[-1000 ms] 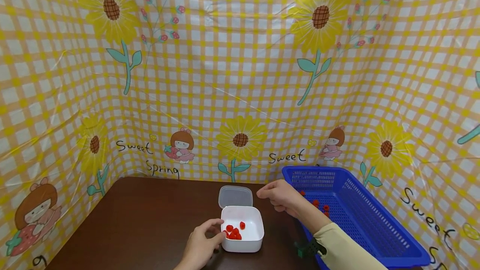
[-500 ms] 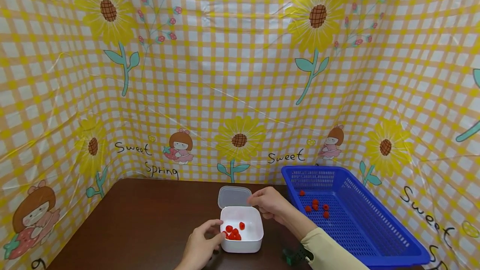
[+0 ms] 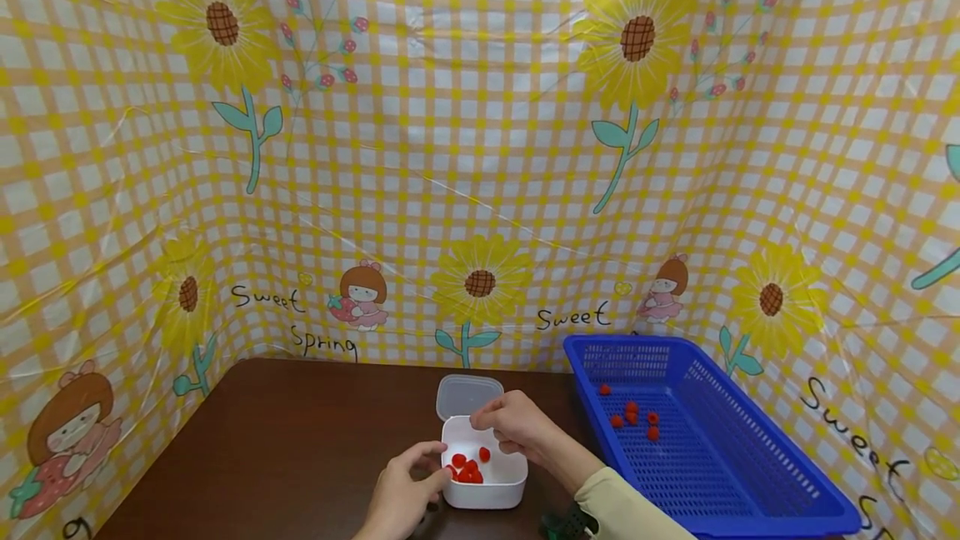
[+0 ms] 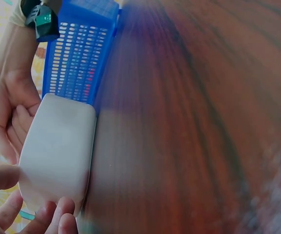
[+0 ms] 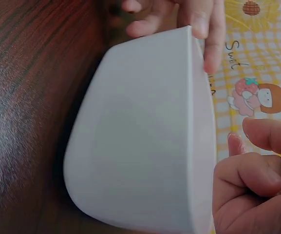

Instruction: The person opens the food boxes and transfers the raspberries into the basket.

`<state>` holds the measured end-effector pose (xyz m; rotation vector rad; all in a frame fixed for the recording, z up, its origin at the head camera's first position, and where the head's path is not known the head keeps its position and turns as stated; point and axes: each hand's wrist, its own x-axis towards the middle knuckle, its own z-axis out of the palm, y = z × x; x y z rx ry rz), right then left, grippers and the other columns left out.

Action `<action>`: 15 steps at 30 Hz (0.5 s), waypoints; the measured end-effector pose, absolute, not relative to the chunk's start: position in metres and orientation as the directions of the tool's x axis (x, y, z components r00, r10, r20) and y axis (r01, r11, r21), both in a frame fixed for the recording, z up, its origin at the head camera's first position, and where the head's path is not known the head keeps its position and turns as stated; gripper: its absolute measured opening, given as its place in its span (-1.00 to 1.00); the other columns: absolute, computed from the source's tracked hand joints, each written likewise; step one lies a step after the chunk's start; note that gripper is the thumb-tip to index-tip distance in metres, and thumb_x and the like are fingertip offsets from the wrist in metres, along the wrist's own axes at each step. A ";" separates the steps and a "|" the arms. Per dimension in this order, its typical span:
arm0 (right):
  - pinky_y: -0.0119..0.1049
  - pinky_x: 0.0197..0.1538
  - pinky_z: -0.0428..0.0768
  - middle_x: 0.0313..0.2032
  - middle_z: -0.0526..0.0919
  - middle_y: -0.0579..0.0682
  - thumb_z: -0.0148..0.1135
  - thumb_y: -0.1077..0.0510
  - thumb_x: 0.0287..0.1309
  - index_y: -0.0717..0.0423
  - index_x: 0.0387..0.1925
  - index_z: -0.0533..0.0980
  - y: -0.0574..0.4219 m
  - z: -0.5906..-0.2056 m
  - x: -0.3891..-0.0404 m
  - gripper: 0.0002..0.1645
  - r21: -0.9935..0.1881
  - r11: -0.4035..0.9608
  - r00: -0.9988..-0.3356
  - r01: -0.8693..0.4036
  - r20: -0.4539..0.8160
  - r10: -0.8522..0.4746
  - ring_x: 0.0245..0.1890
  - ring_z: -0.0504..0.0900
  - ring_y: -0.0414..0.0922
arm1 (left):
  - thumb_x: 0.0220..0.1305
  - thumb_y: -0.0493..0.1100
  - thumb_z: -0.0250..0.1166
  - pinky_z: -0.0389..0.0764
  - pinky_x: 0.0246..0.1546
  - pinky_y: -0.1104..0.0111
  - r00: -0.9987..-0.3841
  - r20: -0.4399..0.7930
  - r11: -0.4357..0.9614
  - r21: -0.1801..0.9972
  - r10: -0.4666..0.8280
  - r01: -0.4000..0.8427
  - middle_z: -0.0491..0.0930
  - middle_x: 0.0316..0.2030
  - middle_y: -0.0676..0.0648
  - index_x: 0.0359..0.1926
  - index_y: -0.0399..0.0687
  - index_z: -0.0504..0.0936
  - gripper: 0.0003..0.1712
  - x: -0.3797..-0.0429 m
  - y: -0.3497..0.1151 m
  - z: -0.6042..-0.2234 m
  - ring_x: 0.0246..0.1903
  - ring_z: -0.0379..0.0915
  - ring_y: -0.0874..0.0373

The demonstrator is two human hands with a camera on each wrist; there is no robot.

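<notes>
Head view: a white box [image 3: 483,497] sits on the brown table [image 3: 300,440] at the lower centre of the frame; the left hand [image 3: 405,486], left of it, grips its left side with bent fingers and thumb; the right hand [image 3: 517,427] is over the box's upper right part, fingers curled, and I cannot tell whether anything is pinched between the fingertips. Red raspberries [image 3: 471,473] lie bunched in the lower left of the box's inside, touching one another; a single raspberry [image 3: 484,455] lies just above and to the right of them. A translucent lid [image 3: 457,397] lies flat on the table directly above the box in the frame, partly hidden by it. Toward the lower right stands a blue basket [image 3: 727,457]; six more raspberries [image 3: 653,418] rest in its upper left part. A cream sleeve [image 3: 630,507] covers the right forearm; a checked cloth [image 3: 420,165] printed with sunflowers fills the upper frame. Left wrist view: the left fingers touch the box's outer wall at lower left.
</notes>
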<state>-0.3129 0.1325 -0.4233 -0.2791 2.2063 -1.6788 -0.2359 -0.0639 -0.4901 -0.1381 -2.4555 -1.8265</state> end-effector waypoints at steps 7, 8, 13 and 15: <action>-0.50 -0.67 0.12 -0.79 0.15 -0.22 0.31 0.29 0.14 0.39 -0.12 0.65 0.122 -0.440 -0.315 -0.72 -0.949 0.315 -0.920 0.029 -0.149 -0.363 -0.77 0.01 -0.30 | 0.21 -0.16 0.42 0.48 -0.54 0.33 -0.992 0.120 0.289 0.949 0.036 0.125 0.62 -0.35 0.00 0.09 -0.06 0.65 -0.60 -0.236 -0.063 -0.493 -0.54 0.58 0.10; -0.50 -0.68 0.13 -0.79 0.17 -0.22 0.32 0.29 0.13 0.37 -0.14 0.66 0.121 -0.442 -0.315 -0.73 -0.944 0.328 -0.921 0.025 -0.150 -0.360 -0.77 0.02 -0.30 | 0.21 -0.16 0.42 0.48 -0.54 0.33 -0.992 0.118 0.286 0.950 0.038 0.124 0.62 -0.35 0.00 0.09 -0.06 0.65 -0.60 -0.236 -0.063 -0.494 -0.54 0.59 0.09; -0.49 -0.68 0.18 -0.68 0.40 -0.14 0.35 0.27 0.10 0.30 -0.20 0.69 0.116 -0.451 -0.314 -0.78 -0.926 0.377 -0.922 0.002 -0.148 -0.359 -0.78 0.06 -0.29 | 0.20 -0.15 0.42 0.47 -0.56 0.35 -0.992 0.126 0.284 0.950 0.033 0.130 0.62 -0.35 0.00 0.06 -0.01 0.66 -0.62 -0.237 -0.063 -0.494 -0.54 0.58 0.10; -0.48 -0.67 0.19 -0.62 0.48 -0.10 0.36 0.27 0.08 0.28 -0.23 0.69 0.113 -0.453 -0.314 -0.80 -0.919 0.393 -0.923 -0.017 -0.137 -0.359 -0.77 0.08 -0.28 | 0.21 -0.14 0.42 0.47 -0.57 0.36 -0.990 0.137 0.293 0.946 0.029 0.139 0.62 -0.35 0.00 0.06 0.01 0.66 -0.63 -0.237 -0.064 -0.493 -0.55 0.58 0.11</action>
